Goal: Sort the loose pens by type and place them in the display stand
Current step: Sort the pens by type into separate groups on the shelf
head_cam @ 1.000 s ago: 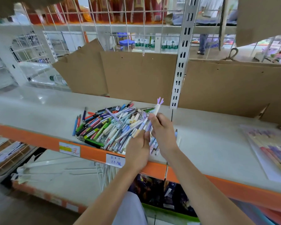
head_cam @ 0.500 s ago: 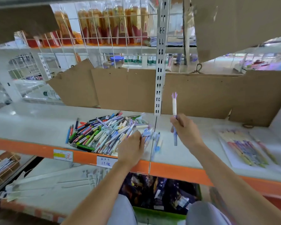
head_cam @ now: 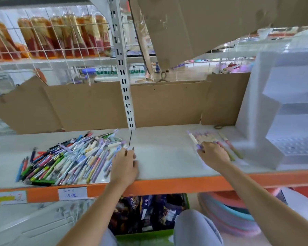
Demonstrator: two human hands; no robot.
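Left hand (head_cam: 125,161) rests, fingers curled, at the multicoloured loose pen heap (head_cam: 69,157). Right hand (head_cam: 214,153) pinches a cream purple-capped pen (head_cam: 193,138) beside sorted pens (head_cam: 212,139) near the white tiered plastic stand (head_cam: 274,121); both grips partly hidden.

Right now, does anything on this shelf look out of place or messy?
Yes. The loose pens lie in a jumbled heap on the shelf, crossing at all angles, some reaching its orange front edge. The white display stand on the right looks empty. The cardboard backing is torn and uneven.
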